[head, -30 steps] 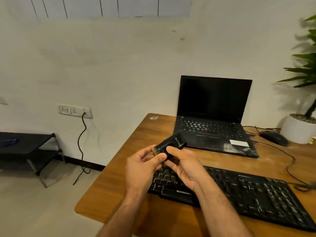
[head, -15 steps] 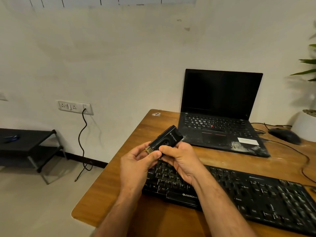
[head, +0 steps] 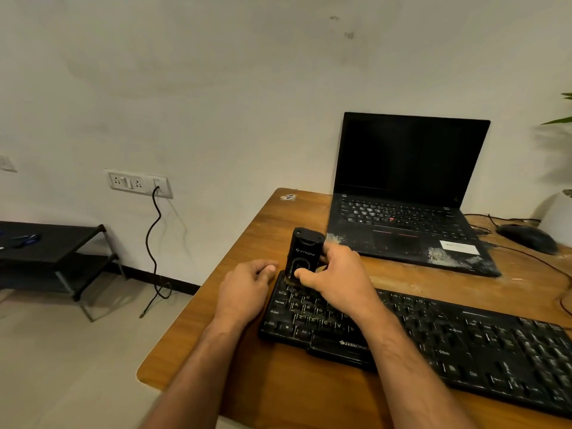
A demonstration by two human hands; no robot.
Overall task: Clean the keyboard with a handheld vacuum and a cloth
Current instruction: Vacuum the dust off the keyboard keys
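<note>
Head view, single frame. I see the handheld vacuum (head: 304,253), a small black block, standing upright at centre frame with its lower end on the top-left corner of the black keyboard (head: 433,335). The right hand (head: 335,278) grips it: fingers (head: 332,252) wrap round its right side, thumb pressed across its lower front. The left hand (head: 244,289) sits just left of the vacuum, at the keyboard's left edge, on the wooden counter (head: 247,376); its fingers are loosely curled and I see nothing in them. I cannot tell whether it touches the vacuum.

The keyboard runs from centre to lower right of frame. Behind it, right of centre, an open laptop (head: 408,193) with dark screen and pale dust or debris on its palm rest. A black mouse (head: 529,238) lies at the right edge, cable trailing. Left of frame: a wall socket (head: 137,183) with a black cable (head: 154,243) hanging, and a low black shelf (head: 52,252).
</note>
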